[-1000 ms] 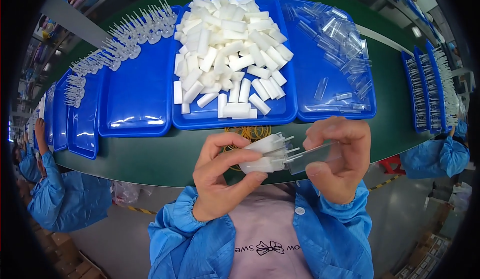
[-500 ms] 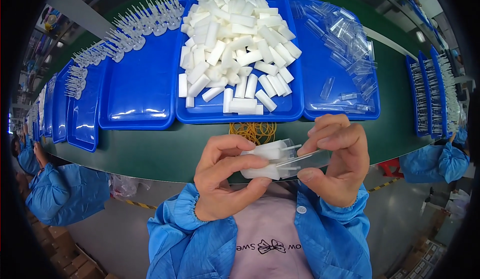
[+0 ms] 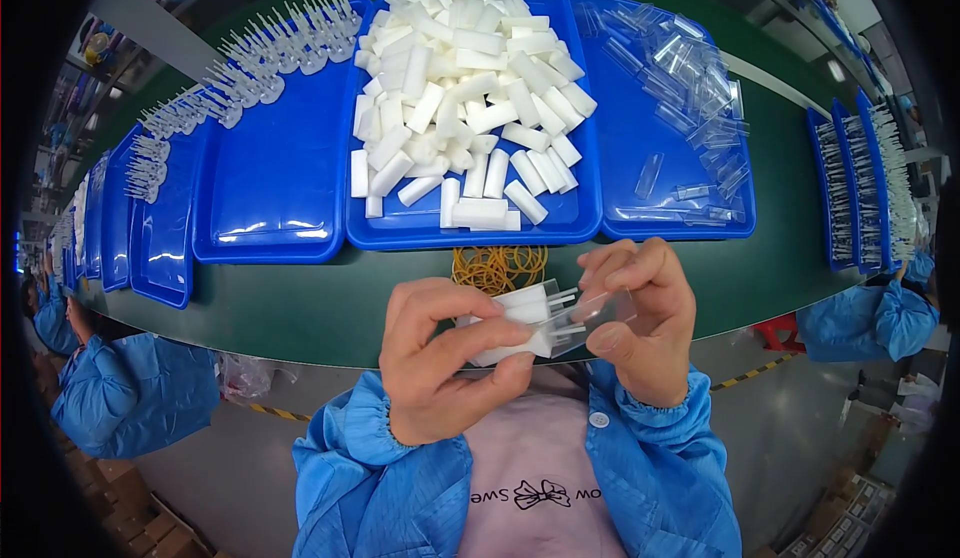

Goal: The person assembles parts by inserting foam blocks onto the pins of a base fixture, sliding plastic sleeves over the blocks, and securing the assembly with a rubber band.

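My left hand (image 3: 435,358) grips a bundle of white foam blocks (image 3: 522,305) between thumb and fingers. Thin white stems (image 3: 568,330) stick out of the bundle's right end, with clear plastic around them. My right hand (image 3: 655,313) is curled at that end, its thumb and fingers on a clear plastic piece (image 3: 600,310). The piece is see-through, so its exact outline and how far it overlaps the stems are hard to make out. Just beyond the bundle, a heap of yellow rubber bands (image 3: 495,268) lies on the green table.
White foam blocks fill the middle blue tray (image 3: 350,208). Clear plastic pieces (image 3: 690,78) lie in the right tray (image 3: 625,208). Stemmed white parts (image 3: 285,48) line the far edge of the left trays (image 3: 265,178). More loaded trays (image 3: 845,188) stand far right. Co-workers in blue sit at both sides.
Both hands have shifted slightly left with the bundle. The right hand has moved nearer the left one, and the clear piece now sits closer to the stems.
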Available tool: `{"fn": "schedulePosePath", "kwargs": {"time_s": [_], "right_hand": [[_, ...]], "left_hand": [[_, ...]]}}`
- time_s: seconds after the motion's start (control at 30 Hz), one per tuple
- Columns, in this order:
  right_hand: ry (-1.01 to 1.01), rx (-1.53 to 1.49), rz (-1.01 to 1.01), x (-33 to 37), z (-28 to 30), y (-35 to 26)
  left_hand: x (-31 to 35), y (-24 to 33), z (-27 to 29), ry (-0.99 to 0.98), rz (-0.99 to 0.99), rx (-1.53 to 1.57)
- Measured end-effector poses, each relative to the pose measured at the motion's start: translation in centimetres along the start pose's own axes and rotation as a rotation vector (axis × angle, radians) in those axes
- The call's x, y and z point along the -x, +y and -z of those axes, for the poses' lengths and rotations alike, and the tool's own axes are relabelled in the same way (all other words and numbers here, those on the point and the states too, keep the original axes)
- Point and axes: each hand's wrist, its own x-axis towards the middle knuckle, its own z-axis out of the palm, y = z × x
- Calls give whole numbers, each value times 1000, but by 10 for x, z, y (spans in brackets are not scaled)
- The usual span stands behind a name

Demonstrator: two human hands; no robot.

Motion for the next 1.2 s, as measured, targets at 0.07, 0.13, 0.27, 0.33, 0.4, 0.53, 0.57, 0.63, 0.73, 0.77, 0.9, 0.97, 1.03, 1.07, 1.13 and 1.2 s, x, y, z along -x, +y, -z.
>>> {"fn": "schedulePosePath", "kwargs": {"time_s": [0.07,0.13,0.27,0.33,0.4,0.53,0.57,0.63,0.73,0.77,0.9,0.97,1.03,1.07,1.13,1.2], "right_hand": [[5,11,-12,1,3,2],[10,22,-25,1,3,2],[28,338,165,4,3,-1],[-2,469,247,4,6,-3],[55,383,150,3,8,-2],[119,169,111,-1,19,-5],[122,169,112,-1,20,-5],[121,142,122,-1,23,-5],[164,199,130,3,21,-1],[162,198,129,4,21,0],[198,404,185,10,25,-1],[187,474,219,14,31,-3],[222,556,278,18,33,-5],[241,538,279,20,32,-6],[264,504,308,23,30,-7],[318,455,360,25,23,-7]], "left_hand": [[-5,2,0,-6,-89,-104],[-8,1,-2,-33,-114,-154],[-9,-6,-5,-74,-29,-161],[-7,-11,-6,-136,127,59],[-5,-14,-10,-114,117,146],[-3,-14,-14,-38,356,775],[-2,-14,-14,-41,356,775],[-2,-13,-14,-48,628,1066],[2,-17,-17,-52,785,1113],[3,-20,-18,-49,785,1112],[11,-31,-23,-106,924,1016],[15,-33,-20,-130,856,1047],[17,-33,-22,-122,684,981],[17,-33,-23,-116,509,910],[16,-27,-22,-108,484,899],[14,-21,-23,-99,463,887]]}}
